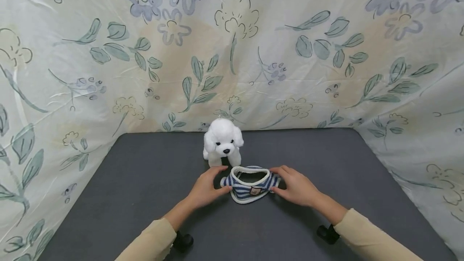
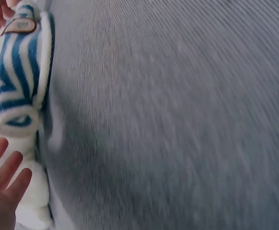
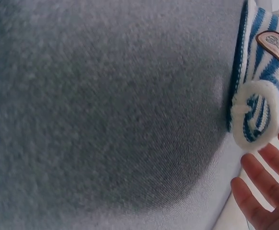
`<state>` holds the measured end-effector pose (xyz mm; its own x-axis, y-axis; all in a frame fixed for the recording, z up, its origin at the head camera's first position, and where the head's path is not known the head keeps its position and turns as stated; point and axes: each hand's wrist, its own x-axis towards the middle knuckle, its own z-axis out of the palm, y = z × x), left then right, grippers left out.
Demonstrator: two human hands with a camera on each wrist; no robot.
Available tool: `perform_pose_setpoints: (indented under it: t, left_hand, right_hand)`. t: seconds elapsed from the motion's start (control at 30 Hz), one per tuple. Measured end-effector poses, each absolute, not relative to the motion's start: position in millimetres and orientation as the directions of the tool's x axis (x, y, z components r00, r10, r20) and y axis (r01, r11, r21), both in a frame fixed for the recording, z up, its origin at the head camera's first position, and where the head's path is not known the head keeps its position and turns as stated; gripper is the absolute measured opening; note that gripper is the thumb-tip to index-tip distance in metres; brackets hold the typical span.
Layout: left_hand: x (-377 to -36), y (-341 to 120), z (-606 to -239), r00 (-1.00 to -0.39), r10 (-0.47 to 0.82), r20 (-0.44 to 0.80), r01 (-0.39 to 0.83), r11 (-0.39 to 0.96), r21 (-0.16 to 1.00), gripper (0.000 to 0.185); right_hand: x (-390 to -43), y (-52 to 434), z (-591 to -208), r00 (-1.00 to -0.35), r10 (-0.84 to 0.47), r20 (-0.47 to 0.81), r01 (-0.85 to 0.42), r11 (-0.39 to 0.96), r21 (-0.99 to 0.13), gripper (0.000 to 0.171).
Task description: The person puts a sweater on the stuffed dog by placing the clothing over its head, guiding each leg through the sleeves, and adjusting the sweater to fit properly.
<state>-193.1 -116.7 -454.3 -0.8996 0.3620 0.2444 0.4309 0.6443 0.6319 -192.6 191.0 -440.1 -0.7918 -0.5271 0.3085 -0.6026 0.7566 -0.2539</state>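
Observation:
A small blue-and-white striped pet shirt [image 1: 250, 190] with white trim and a badge lies on the dark table, its wide neck opening facing up. At its left sleeve is my left hand [image 1: 207, 186], thumb and forefinger spread to either side of it. My right hand [image 1: 295, 185] stands the same way around the opposite sleeve. In the left wrist view, loosely spread fingers [image 2: 7, 175] lie just short of the sleeve cuff [image 2: 18, 122]. The right wrist view shows extended fingers [image 3: 261, 179] beside the other cuff [image 3: 255, 115].
Right behind the shirt stands a white plush dog [image 1: 222, 142], facing me. The dark grey table [image 1: 145, 164] ends at a flower-patterned cloth [image 1: 232, 51] hung behind it and along the sides. A black wrist camera [image 1: 183, 241] sits under the left cuff, another [image 1: 328, 235] under the right.

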Motion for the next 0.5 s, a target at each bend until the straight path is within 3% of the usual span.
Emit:
perform_pose_setpoints:
  t: [0.5]
  left_hand:
    - [-195.2, -100.0, -460.8, -0.92, 0.325, 0.218, 0.384, 0.64, 0.666, 0.046]
  right_hand:
    - [-196.6, 178.9, -450.6, -0.838, -0.45, 0.308, -0.536, 0.783, -0.317, 0.051]
